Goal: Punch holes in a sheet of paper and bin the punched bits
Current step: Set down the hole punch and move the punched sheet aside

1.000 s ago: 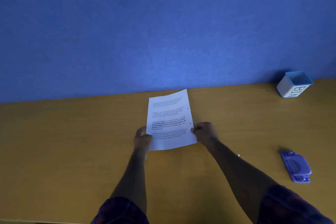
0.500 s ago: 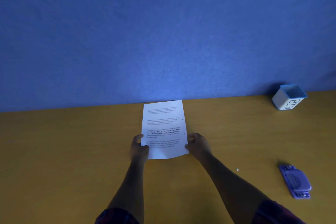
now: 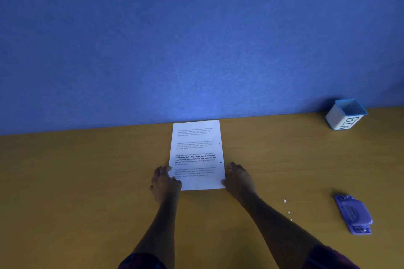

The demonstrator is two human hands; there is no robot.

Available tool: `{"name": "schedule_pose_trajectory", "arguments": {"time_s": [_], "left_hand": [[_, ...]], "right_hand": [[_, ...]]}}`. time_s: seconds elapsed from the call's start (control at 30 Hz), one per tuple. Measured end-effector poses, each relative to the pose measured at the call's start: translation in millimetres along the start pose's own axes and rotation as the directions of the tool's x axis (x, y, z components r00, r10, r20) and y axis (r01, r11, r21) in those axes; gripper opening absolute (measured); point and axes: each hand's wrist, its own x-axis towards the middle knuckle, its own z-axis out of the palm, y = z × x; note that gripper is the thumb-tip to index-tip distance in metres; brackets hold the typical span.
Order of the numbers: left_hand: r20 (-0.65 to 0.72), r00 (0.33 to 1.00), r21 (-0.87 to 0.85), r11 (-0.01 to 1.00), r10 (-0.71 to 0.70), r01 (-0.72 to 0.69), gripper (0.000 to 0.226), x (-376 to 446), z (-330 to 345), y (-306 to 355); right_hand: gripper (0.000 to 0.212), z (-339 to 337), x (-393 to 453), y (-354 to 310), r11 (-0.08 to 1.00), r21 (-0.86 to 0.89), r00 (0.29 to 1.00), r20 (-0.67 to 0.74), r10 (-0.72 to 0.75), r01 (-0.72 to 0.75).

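Moved: we pushed the paper away until its far edge meets the wall.
Hands: left hand and right hand rest on the paper's near corners, fingers loosely curled, gripping nothing.
Holes: two, on the paper's right edge, so punching seems done.
Left to do: bits right of the paper, near the punch; bin beyond them.

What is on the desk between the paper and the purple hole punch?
In the head view, the right hand and three tiny white paper bits lie between the paper and the hole punch.
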Motion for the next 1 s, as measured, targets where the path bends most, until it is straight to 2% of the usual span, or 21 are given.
{"name": "schedule_pose_trajectory", "arguments": {"time_s": [0.1,0.3,0.5,0.73,1.0], "left_hand": [[0.024,0.996,0.167,0.982,0.090,-0.093,0.042,-14,5,-8],[0.088,0.985,0.300,0.939,0.148,-0.168,0.052,-34,8,-15],[0.143,0.980,0.347,0.920,0.139,-0.181,0.056,-36,1,-13],[0.185,0.974,0.354,0.915,0.134,-0.193,0.056,-36,-3,-8],[0.243,0.959,0.372,0.899,0.145,-0.230,0.055,-34,-7,-6]], "right_hand": [[0.044,5,-9,7,0.980,-0.147,0.991,-0.011,-0.136,0.133],[0.038,15,-21,16,0.921,-0.264,0.957,0.039,-0.288,0.288],[0.034,19,-28,16,0.902,-0.294,0.947,0.030,-0.321,0.315],[0.046,19,-29,13,0.883,-0.351,0.950,0.094,-0.299,0.312],[0.052,22,-32,8,0.880,-0.380,0.959,0.105,-0.264,0.284]]}}
